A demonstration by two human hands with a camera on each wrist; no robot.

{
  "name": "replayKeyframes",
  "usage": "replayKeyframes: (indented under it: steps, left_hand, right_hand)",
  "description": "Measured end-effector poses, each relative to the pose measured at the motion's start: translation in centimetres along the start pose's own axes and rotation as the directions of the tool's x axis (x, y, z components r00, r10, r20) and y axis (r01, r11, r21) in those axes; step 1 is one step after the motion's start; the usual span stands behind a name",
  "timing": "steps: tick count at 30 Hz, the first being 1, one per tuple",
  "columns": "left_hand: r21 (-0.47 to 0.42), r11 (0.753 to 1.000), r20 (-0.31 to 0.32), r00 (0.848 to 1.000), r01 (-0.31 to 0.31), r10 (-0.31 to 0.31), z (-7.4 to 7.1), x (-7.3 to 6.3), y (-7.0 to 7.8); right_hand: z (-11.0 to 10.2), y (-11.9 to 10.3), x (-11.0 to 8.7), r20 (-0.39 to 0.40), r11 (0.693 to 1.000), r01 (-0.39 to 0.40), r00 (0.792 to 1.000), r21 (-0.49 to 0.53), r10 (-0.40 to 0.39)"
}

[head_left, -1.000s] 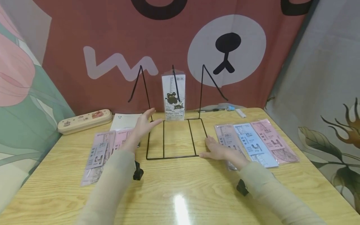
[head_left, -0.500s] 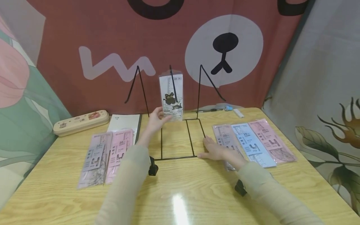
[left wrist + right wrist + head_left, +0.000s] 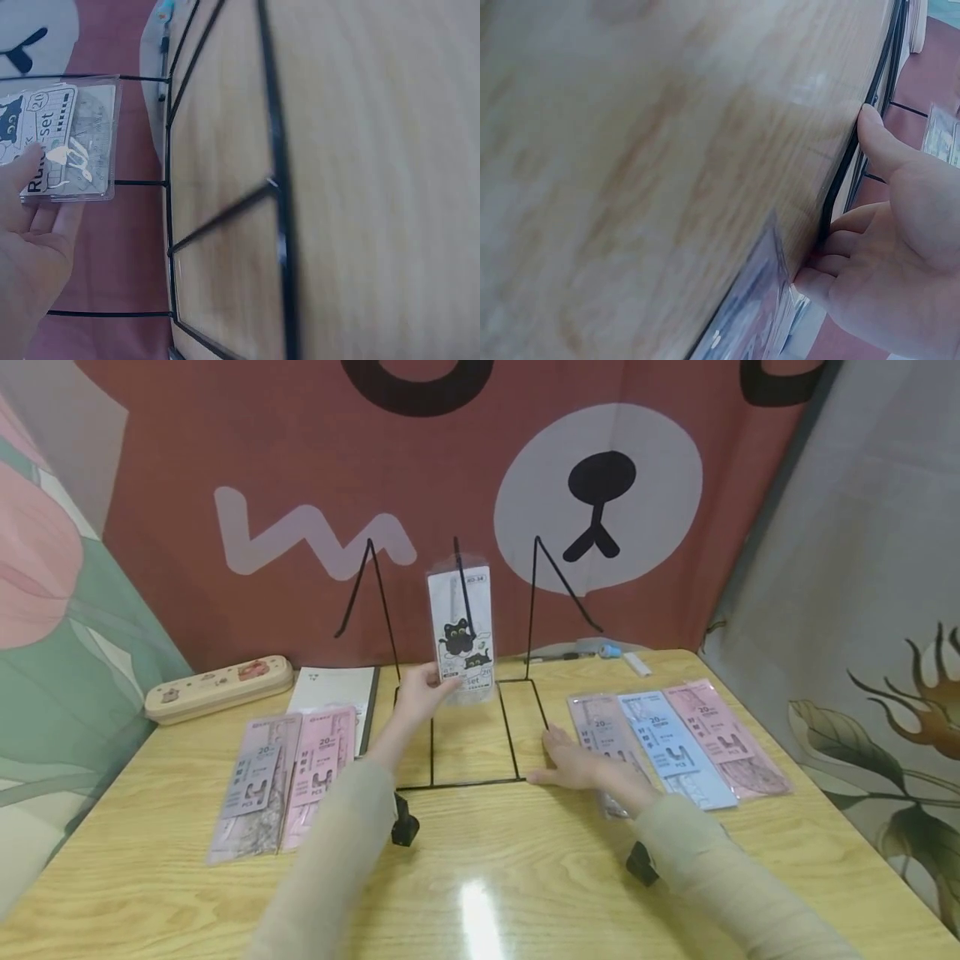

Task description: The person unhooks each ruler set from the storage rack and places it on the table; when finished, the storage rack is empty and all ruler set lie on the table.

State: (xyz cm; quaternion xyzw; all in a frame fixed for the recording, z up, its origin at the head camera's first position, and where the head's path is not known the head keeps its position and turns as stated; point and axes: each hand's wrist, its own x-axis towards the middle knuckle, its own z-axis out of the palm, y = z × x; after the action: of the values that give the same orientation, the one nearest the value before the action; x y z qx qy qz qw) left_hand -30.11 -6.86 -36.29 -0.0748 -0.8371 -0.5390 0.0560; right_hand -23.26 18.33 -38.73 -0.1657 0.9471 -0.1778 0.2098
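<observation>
My left hand (image 3: 416, 695) pinches the lower part of a clear-pouched ruler set (image 3: 481, 610) printed with black cats. In the left wrist view the thumb lies on the front of the packet (image 3: 96, 127) and fingers show behind it. The pouch hangs a little tilted, and the middle prong of a black wire rack (image 3: 472, 784) crosses over its upper front. At the rack's front right corner, my right hand (image 3: 573, 758) holds the frame, thumb on the front rod and fingers against the side rod. The rack's left and right prongs are bare.
Left of the rack lie a grey ruler packet (image 3: 251, 768), a pink packet (image 3: 322, 768), a notebook (image 3: 330, 687) and a cream pencil case (image 3: 219, 689). To its right are grey (image 3: 603, 727), blue (image 3: 663, 735) and pink (image 3: 708, 727) packets. Behind, a pen and eraser (image 3: 637, 663) lie near the curtain.
My left hand has reached right from beside the left upright and taken hold of the ruler set. The packet has shifted slightly down and tilted. My right hand stays on the rack's corner.
</observation>
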Motion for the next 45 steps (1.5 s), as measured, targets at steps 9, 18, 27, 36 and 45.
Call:
replayKeyframes:
  steps: [9, 18, 27, 36, 45]
  left_hand:
    - [-0.003, 0.996, 0.082, 0.993, -0.089, 0.089, -0.6, -4.1, -0.4]
    - [-0.127, 0.98, 0.178, 0.969, -0.152, 0.173, -0.2, -8.9, 0.6]
    - [-0.171, 0.969, 0.245, 0.945, -0.177, 0.216, -2.6, -13.3, 0.8]
    - [0.027, 0.98, 0.055, 0.979, -0.197, 0.195, -10.3, -17.7, -3.3]
    - [0.279, 0.959, -0.205, 0.979, 0.05, 0.008, -21.8, -20.6, -5.3]
  right_hand:
    - [-0.2, 0.4, 0.0, 0.004, 1.0, 0.001, 1.0, 0.01, -0.001]
    - [-0.2, 0.9, 0.0, -0.011, 1.0, -0.001, 1.0, 0.003, 0.001]
    - [-0.3, 0.8, 0.0, -0.012, 1.0, 0.009, 1.0, -0.011, -0.01]
    - [-0.7, 0.7, 0.0, -0.017, 1.0, 0.017, 1.0, -0.008, -0.017]
    - [-0.7, 0.4, -0.1, -0.007, 1.0, 0.016, 1.0, 0.013, -0.016]
